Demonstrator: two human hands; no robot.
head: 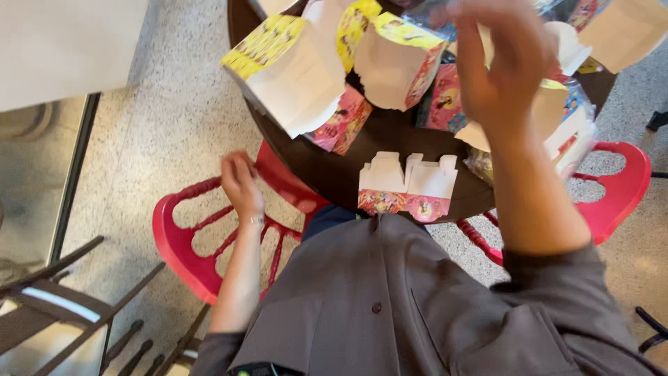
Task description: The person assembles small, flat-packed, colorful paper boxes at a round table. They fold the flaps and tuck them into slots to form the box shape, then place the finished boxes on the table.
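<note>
My right hand (502,64) is raised over the dark round table (348,174), blurred, with its fingers spread and nothing in it. Under and around it lie several colourful cardboard boxes: a white and yellow folded box (292,66) at the left and another (396,63) in the middle. A flat box blank (407,184) with a pink printed strip lies at the table's near edge, just in front of my grey shirt. My left hand (241,182) hangs low at the left, fingers curled, beside the seat of a red chair (188,244), with nothing visible in it.
A second red chair (621,188) stands at the right of the table. More box blanks and pink printed packs (342,124) cover the table's far part. Dark folding chair frames (62,299) stand at the lower left on the speckled floor.
</note>
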